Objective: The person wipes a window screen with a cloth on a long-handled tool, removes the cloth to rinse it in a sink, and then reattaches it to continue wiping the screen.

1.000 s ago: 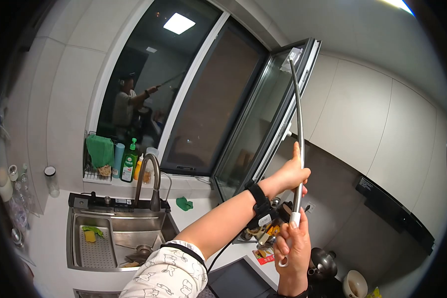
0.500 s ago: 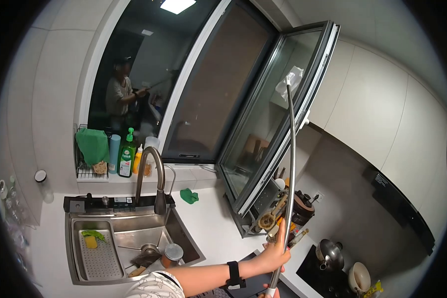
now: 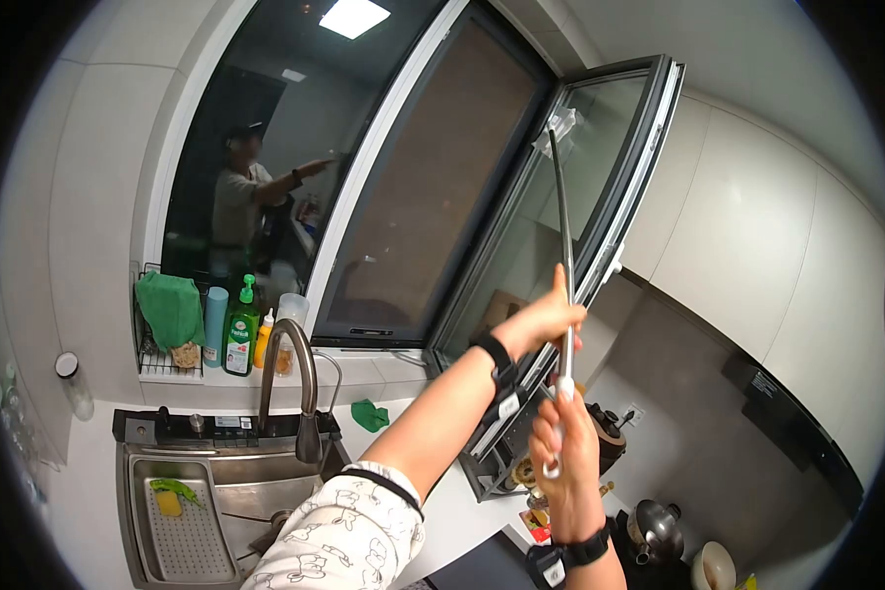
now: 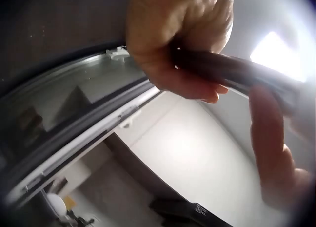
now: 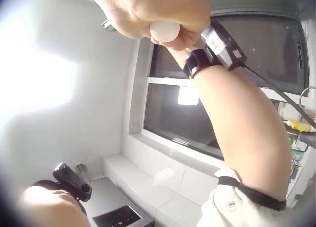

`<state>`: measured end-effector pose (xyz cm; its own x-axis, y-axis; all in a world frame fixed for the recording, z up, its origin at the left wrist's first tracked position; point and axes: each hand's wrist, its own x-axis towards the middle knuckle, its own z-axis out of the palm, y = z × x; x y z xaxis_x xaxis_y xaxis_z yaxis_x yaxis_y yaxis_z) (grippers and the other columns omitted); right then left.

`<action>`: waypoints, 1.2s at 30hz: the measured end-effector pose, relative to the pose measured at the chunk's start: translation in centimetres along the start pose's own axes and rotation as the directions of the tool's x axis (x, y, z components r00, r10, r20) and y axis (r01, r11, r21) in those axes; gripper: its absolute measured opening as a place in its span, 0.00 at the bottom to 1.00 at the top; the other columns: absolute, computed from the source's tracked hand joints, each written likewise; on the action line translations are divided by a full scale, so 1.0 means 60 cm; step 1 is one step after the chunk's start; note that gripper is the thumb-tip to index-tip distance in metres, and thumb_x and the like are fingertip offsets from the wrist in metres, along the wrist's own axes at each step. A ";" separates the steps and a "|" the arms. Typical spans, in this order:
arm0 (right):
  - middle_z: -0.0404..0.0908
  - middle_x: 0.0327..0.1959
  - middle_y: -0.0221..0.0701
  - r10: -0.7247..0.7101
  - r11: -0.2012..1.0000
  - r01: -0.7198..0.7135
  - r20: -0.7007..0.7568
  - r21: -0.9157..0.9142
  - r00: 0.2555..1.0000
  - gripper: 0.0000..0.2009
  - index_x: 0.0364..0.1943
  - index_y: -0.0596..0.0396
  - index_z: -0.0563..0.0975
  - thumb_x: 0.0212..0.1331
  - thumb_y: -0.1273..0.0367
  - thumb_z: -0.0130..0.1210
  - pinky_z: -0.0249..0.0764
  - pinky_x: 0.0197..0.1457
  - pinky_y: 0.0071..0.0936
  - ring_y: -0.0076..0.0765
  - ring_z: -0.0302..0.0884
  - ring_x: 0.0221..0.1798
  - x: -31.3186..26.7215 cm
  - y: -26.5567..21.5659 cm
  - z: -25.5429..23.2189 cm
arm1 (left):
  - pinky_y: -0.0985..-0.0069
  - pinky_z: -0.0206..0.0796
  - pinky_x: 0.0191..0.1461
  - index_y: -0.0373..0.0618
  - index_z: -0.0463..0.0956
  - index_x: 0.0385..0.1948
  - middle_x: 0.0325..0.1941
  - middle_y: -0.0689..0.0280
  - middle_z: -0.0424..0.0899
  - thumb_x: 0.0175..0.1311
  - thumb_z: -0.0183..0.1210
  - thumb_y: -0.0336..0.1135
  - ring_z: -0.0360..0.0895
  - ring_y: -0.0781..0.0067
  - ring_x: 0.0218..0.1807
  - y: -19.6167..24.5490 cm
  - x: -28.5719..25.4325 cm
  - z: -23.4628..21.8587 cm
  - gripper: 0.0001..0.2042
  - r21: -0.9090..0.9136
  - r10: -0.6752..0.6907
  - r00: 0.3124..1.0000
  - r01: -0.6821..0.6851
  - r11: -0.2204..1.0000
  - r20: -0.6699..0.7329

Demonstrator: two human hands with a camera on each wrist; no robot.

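A long metal pole point(image 3: 563, 216) rises through the head view, its translucent white head point(image 3: 559, 130) against the upper glass of the open window sash point(image 3: 600, 147). My left hand point(image 3: 546, 323) grips the pole's lower shaft, the arm stretched across the view. Just below it, my right hand point(image 3: 567, 442) holds the white handle point(image 3: 566, 386), whose hooked end shows under the fingers. In the left wrist view, fingers are curled round the dark-looking shaft point(image 4: 222, 69). The right wrist view shows the round white handle end point(image 5: 164, 31) inside the fist.
A sink point(image 3: 231, 472) with a tall faucet point(image 3: 290, 364) lies at the lower left. Bottles point(image 3: 241, 329) and a rack with a green cloth point(image 3: 170, 303) line the sill. Wall cabinets point(image 3: 737, 216) hang at the right, above a wok point(image 3: 656, 529) and a bowl point(image 3: 713, 565).
The pole's head slid down the glass, then back up and left towards the frame. Both hands dropped and rose again with it, keeping their grip.
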<state>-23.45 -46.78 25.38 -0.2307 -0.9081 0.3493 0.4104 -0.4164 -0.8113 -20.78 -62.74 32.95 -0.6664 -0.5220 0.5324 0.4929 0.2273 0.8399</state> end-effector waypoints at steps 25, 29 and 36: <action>0.59 0.20 0.24 0.323 0.941 -0.337 -0.227 -0.027 0.919 0.25 0.65 0.33 0.49 0.65 0.67 0.41 0.55 0.12 0.11 0.15 0.53 0.13 -0.190 0.157 -0.167 | 0.69 0.69 0.18 0.40 0.47 0.61 0.26 0.50 0.78 0.61 0.44 0.30 0.76 0.61 0.18 -0.265 -0.036 0.021 0.26 0.271 -0.098 0.776 0.332 0.903 -0.623; 0.58 0.19 0.24 0.387 0.906 -0.418 -0.272 -0.067 0.881 0.26 0.65 0.34 0.47 0.65 0.66 0.41 0.55 0.12 0.12 0.15 0.54 0.13 -0.245 0.195 -0.200 | 0.67 0.69 0.23 0.37 0.46 0.61 0.26 0.49 0.78 0.62 0.43 0.32 0.77 0.58 0.19 -0.347 -0.103 0.030 0.26 0.254 -0.158 0.779 0.378 0.890 -0.607; 0.58 0.18 0.24 0.492 0.841 -0.538 -0.330 -0.058 0.805 0.27 0.66 0.34 0.44 0.65 0.68 0.39 0.56 0.13 0.13 0.15 0.54 0.13 -0.312 0.244 -0.228 | 0.66 0.69 0.22 0.37 0.45 0.61 0.24 0.48 0.77 0.61 0.44 0.32 0.76 0.56 0.19 -0.466 -0.192 0.028 0.27 0.292 -0.157 0.747 0.432 0.853 -0.646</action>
<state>-25.21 -35.30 0.54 -0.2750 -0.9219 -0.2729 0.4179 0.1410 -0.8975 -27.82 -61.67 3.54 -0.2135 -0.9569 0.1968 -0.0307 0.2080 0.9777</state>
